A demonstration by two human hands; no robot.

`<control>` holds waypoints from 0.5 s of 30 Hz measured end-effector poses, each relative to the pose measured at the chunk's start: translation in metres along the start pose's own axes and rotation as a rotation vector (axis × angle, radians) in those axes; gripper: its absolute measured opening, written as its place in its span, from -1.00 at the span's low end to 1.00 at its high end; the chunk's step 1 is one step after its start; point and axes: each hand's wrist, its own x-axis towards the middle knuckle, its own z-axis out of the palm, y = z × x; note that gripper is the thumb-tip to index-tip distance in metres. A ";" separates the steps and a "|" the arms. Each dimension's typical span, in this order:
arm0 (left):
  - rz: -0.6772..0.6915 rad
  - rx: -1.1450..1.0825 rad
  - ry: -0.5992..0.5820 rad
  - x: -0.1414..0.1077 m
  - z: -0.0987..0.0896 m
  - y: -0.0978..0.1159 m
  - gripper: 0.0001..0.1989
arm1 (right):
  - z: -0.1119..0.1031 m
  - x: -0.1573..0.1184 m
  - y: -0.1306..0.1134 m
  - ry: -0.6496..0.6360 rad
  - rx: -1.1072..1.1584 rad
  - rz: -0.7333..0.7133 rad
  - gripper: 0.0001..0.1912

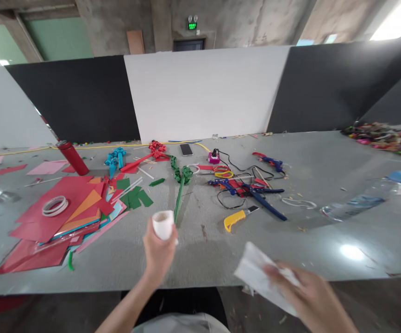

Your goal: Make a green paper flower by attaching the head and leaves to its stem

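My left hand (pixel 159 252) is wrapped around a small white paper roll (pixel 163 225), its open end facing up. In my right hand (pixel 299 286) is a loose sheet of white tissue paper (pixel 254 266), pinched between thumb and fingers and slightly blurred. The two hands are apart, near the table's front edge. Just beyond the roll lies a green paper flower (pixel 185 175) with a long green stem. A yellow utility knife (pixel 235 220) rests between and beyond my hands, blade pointing right.
Red paper sheets (pixel 65 189) with a tape roll (pixel 55 206) lie left, near a red bottle (pixel 72 158). Glue guns (pixel 226 185), pliers (pixel 266 203) and cables lie right of centre. A water bottle (pixel 356 203) lies farther right. A phone (pixel 186 149) is at the back.
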 end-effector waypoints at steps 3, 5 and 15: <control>0.018 -0.055 -0.172 0.001 0.000 -0.006 -0.64 | -0.012 -0.007 0.000 0.282 -0.015 0.033 -0.51; 0.067 -0.066 -0.404 -0.017 0.013 -0.011 -0.54 | 0.004 -0.009 -0.012 0.182 0.055 -0.029 -0.53; 0.284 -0.077 -0.846 -0.053 0.031 -0.005 -0.18 | 0.011 0.020 0.023 0.387 0.163 0.082 -0.58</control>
